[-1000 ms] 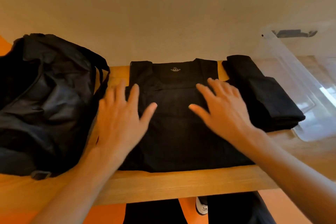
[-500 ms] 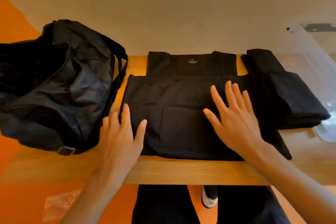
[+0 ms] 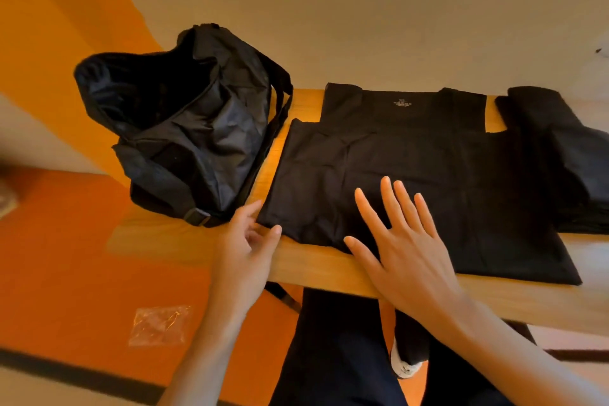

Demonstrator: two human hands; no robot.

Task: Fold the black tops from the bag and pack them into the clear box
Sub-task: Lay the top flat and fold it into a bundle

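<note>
The top (image 3: pixel 412 181) lies spread flat on the desk (image 3: pixel 316 270), with its neck and small printed label at the far side and its hem near us. Our right hand (image 3: pixel 405 250) rests palm down on the near left part of it, its grip fully open, fingers straight and spread, holding nothing. Our left hand (image 3: pixel 244 250) sits at the top's near left corner, its fingers loosely bent and its thumb tip on the hem. We cannot tell whether that grip has pinched the cloth. A pile (image 3: pixel 566 155) of folded black tops lies against the right edge of the top. The bag (image 3: pixel 184 128) slumps open on the left end of the desk, close beside the top. Near left, a clear wrapper (image 3: pixel 159 325) lies on the orange floor (image 3: pixel 66 257).
</note>
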